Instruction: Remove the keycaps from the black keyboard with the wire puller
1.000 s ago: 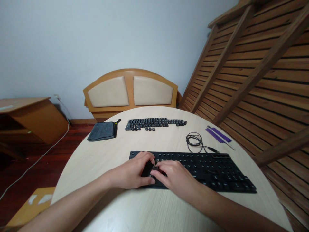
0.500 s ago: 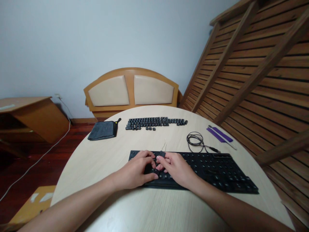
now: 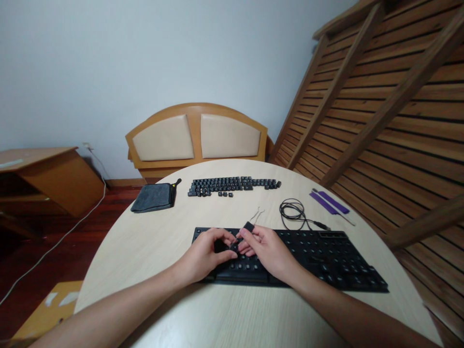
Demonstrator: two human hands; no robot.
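Note:
A black keyboard (image 3: pixel 326 258) lies near the front of the round table, with many of its keycaps off and the switches bare. Over its left half, my left hand (image 3: pixel 208 251) pinches a black keycap (image 3: pixel 234 247) between thumb and fingers. My right hand (image 3: pixel 266 249) is closed around a keycap puller (image 3: pixel 248 225) with a black handle. Two thin wire prongs of the puller point up and away from me, while its other end is at the keycap, partly hidden by my fingers.
Loose keycaps (image 3: pixel 217 184) lie in rows at the back of the table (image 3: pixel 152 256). A grey cloth (image 3: pixel 154 196) is at the left. At the right are a coiled black cable (image 3: pixel 293 211) and purple-handled tools (image 3: pixel 328 202). Wooden slats (image 3: pixel 380 106) lean on the right.
My hands have lifted the keycap slightly off the keyboard, and the puller has tilted, its wire prongs swinging to the right. Bare switches now show below my fingers.

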